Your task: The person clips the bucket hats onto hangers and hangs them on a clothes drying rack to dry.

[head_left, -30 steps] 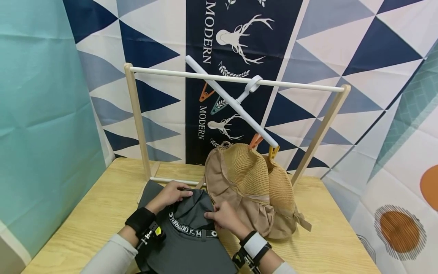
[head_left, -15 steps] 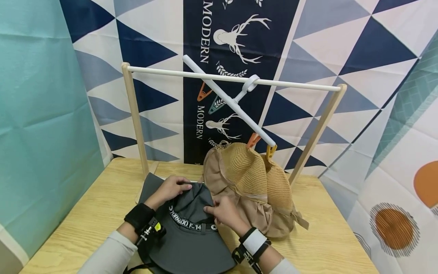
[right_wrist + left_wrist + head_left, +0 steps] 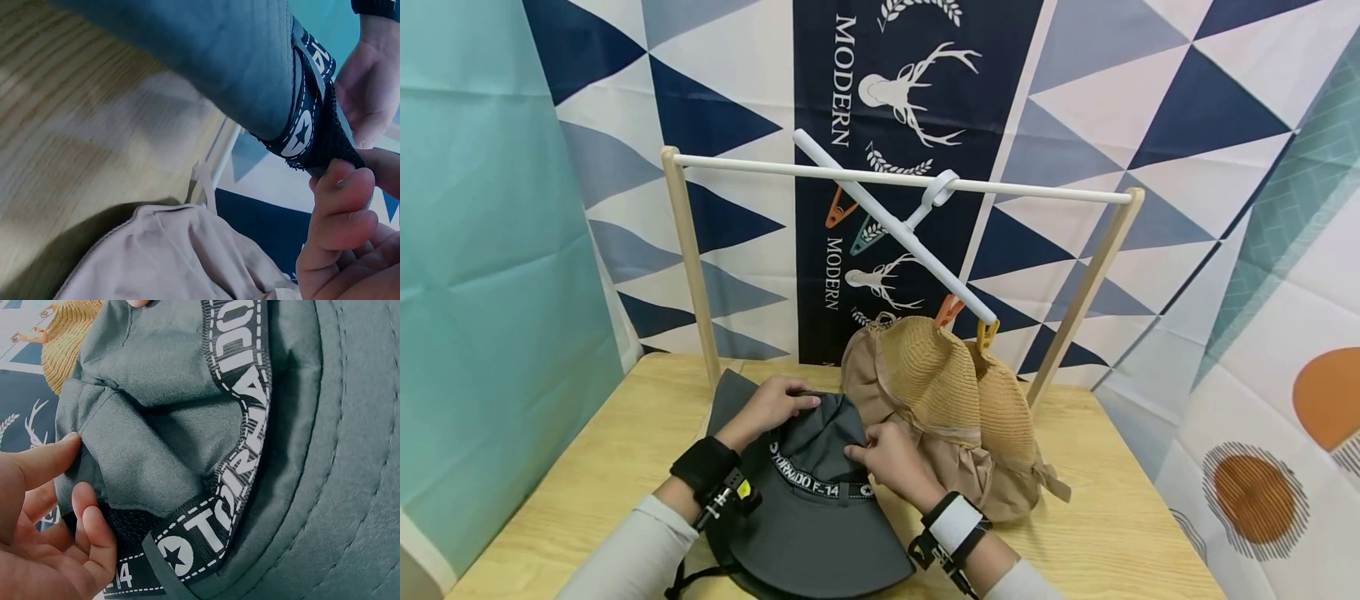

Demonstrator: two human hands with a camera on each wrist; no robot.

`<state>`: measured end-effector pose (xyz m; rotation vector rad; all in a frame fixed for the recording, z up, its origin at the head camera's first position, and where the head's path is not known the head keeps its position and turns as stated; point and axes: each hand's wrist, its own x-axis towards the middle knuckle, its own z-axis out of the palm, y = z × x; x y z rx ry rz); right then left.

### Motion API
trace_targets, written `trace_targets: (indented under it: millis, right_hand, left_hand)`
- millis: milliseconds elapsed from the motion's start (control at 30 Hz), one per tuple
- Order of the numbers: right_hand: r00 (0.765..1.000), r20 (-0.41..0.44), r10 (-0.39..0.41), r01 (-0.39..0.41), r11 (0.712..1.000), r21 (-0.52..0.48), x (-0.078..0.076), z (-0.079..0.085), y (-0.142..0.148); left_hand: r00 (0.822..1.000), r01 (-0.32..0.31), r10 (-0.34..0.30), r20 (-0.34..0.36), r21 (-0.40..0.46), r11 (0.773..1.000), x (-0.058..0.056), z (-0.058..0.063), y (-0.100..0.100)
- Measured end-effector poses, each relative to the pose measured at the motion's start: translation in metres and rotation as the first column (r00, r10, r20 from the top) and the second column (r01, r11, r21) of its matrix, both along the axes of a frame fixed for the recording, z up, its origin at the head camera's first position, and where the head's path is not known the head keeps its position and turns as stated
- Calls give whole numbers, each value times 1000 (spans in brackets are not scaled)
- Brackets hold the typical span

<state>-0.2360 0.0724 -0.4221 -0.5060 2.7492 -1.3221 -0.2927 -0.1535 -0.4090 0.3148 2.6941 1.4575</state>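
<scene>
A dark grey wide-brimmed sun hat [image 3: 820, 542], with a black band lettered "TORNADO F-14", is at the front of the table, brim toward me. My left hand [image 3: 772, 408] pinches the left side of its crown between thumb and fingers. On the opposite side, the right hand [image 3: 897, 462] grips the crown near the band's end; curled fingertips [image 3: 344, 187] show there in the right wrist view. The crown cloth [image 3: 131, 456] is creased and sunken between the hands. A black cord [image 3: 700, 573] trails from under the brim at the left.
Behind stands a rack with a white top rail [image 3: 737, 165] and wooden posts [image 3: 1086, 287]. A tilted white hanger [image 3: 891, 223] hooks onto the rail. Orange [image 3: 949, 311] and yellow clips [image 3: 987, 333] hold a straw-and-beige sun hat [image 3: 936, 358], which reaches the table [image 3: 587, 483].
The grey hat and both hands have shifted slightly away from me, so more of the front brim and the cord show. Both grips stay on the crown. The whole view has shifted a little.
</scene>
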Motion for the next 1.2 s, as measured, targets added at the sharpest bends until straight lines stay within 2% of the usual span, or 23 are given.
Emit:
trace_targets:
  millis: [267,400,800,1033,1200]
  right_hand:
    - [999,-45,-24,24,1000,18,-5,10,-2]
    - [997,-71,-29,30,999,23,-7,16,-3]
    - [994,-107,-34,42,996,76,-13,30,-5]
    - [992,-121,-34,45,995,84,-15,38,-5]
    - [990,-134,-34,48,994,100,-19,43,-3]
  left_hand:
    - [1000,-4,3,-13,-32,999,-4,7,-1]
    - [1000,-26,26,-18,-32,999,-6,12,-1]
    - [993,-46,44,-111,-19,999,-8,23,-1]
    - [992,-68,65,-108,-23,997,-10,30,0]
    - [989,-70,66,-134,-27,997,-14,35,1]
